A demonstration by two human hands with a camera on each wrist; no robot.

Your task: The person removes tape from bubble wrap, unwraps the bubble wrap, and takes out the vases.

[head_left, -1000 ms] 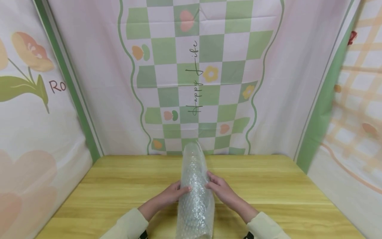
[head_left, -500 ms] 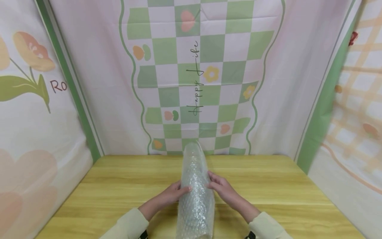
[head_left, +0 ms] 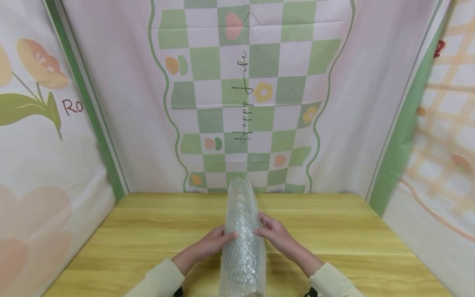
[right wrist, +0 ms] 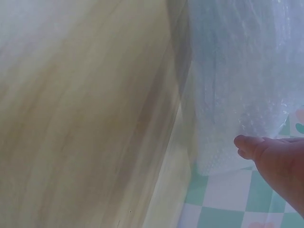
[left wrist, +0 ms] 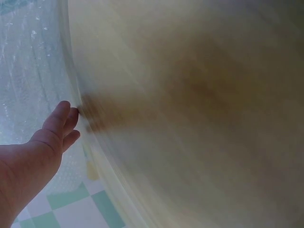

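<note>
A long roll of clear bubble wrap lies lengthwise on the wooden table in the head view, its far end towards the back curtain. My left hand holds its left side, thumb laid over the top and fingers partly hidden behind the edge. On the opposite side my right hand holds the roll with thumb and fingertips against the plastic. In the left wrist view the left hand has its fingers at the bubble wrap. The right wrist view has the right hand against the bubble wrap.
Pale wood grain covers the table, which spreads to both sides of the roll. A checked green and white curtain hangs behind it. Printed cloth panels, one at left and one at right, enclose the sides.
My right thumb has shifted slightly left onto the roll after a small drift right. The left hand and the roll stay nearly where they were.
</note>
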